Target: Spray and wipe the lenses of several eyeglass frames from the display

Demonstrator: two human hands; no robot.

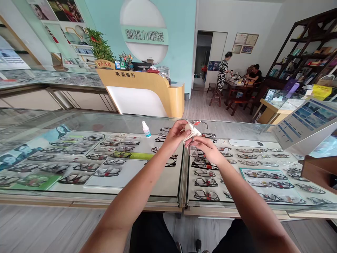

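Over the glass display counter, my left hand (177, 133) is closed on a pale wiping cloth (194, 131), its fingers pinching the folded fabric. My right hand (204, 144) grips a pair of eyeglasses (193, 151) just to the right, with the cloth pressed against them. A lens hangs below my right fingers, and a thin temple with a red tag sticks out above the cloth. Much of the frame is hidden by the cloth and fingers. A small white spray bottle (146, 130) with a blue base stands upright on the glass, left of my hands.
Rows of eyeglasses (106, 172) lie inside the glass counter. At the right stand a blue-and-white display board (306, 123) and a brown box (319, 172). Beyond are a wooden cashier desk (139, 86), a person standing (223, 73) and a person seated at a table (255, 75).
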